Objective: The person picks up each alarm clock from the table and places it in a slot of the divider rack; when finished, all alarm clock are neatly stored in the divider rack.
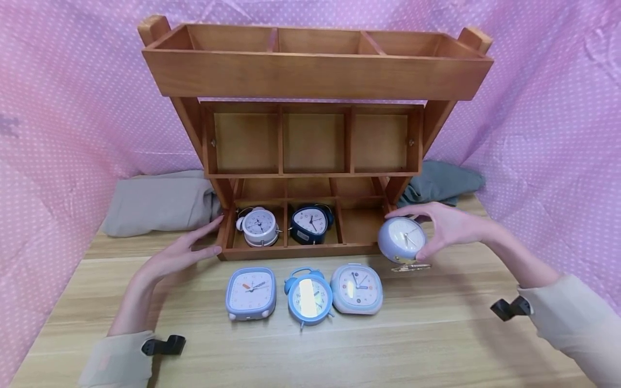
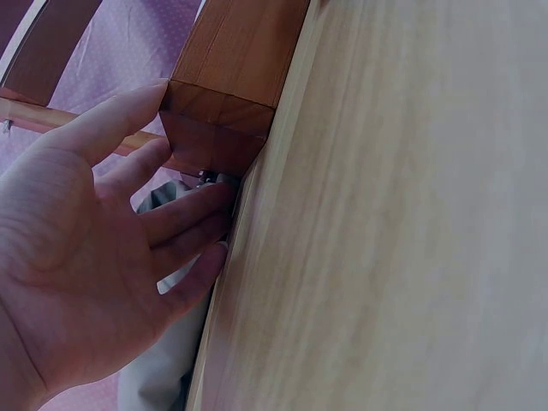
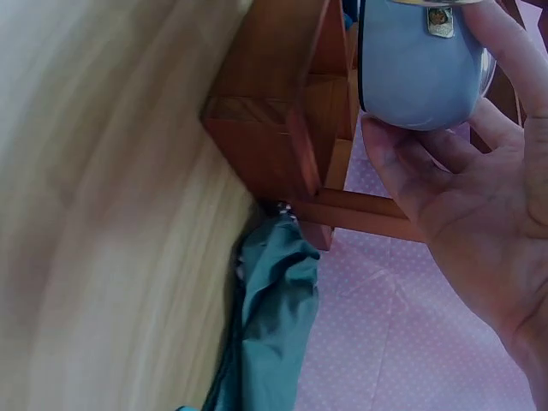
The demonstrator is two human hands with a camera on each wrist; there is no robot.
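Observation:
My right hand (image 1: 443, 226) grips a round lilac alarm clock (image 1: 401, 240) just off the table, at the right end of the wooden shelf's (image 1: 310, 75) bottom tier; in the right wrist view its fingers (image 3: 411, 171) curl round the clock's pale blue back (image 3: 419, 68). My left hand (image 1: 181, 250) lies with straight fingers against the shelf's bottom left corner (image 2: 218, 120), its fingers (image 2: 171, 218) touching the wood. In the bottom tier stand a white twin-bell clock (image 1: 259, 226) and a dark blue triangular clock (image 1: 310, 223); the right compartment (image 1: 361, 223) holds nothing.
On the table (image 1: 310, 345) in front of the shelf stand a lilac square clock (image 1: 250, 293), a blue twin-bell clock (image 1: 309, 296) and a pale rounded clock (image 1: 357, 288). A grey cloth (image 1: 155, 202) lies at the left, a teal cloth (image 1: 441, 183) at the right. Pink dotted fabric surrounds everything.

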